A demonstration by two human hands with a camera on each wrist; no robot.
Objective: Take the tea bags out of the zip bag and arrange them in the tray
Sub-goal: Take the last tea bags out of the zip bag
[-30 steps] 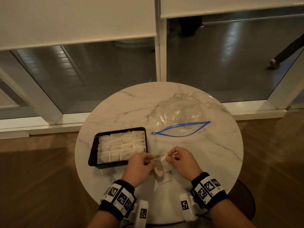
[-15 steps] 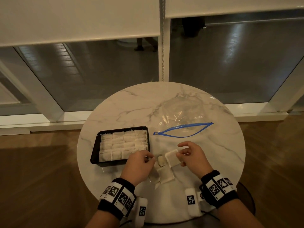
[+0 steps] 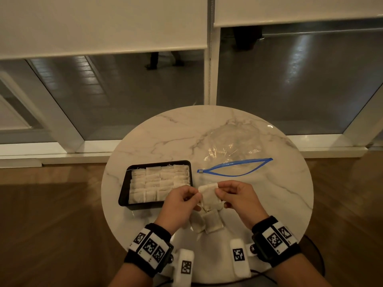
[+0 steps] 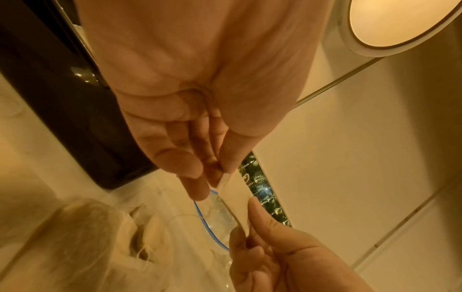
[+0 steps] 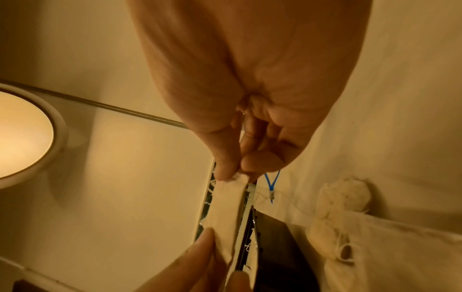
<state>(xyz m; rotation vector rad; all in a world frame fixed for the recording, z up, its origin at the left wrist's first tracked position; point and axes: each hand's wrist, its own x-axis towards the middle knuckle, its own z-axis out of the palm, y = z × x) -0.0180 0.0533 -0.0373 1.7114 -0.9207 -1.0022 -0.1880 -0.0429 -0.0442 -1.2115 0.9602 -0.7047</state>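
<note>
A second ago both hands were bunched over the loose tea bags [image 3: 209,223] on the surface; now one tea bag [image 3: 209,196] is lifted clear and stretched between them, left hand [image 3: 179,200] fingers pinching one edge, right hand [image 3: 238,198] fingers the other. It hangs just beside the nearly full tray [image 3: 124,188], so placing it looks next. The zip bag [image 3: 232,146] beyond the fingers looks empty.

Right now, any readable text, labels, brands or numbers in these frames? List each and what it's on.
No readable text in any view.
Wristbands: black-and-white square code markers only, no letters or digits.
White tabs below the wrists: one code marker each.
Tea bag held between left hand and right hand: plain.
Zip bag, tray: no print visible.
</note>
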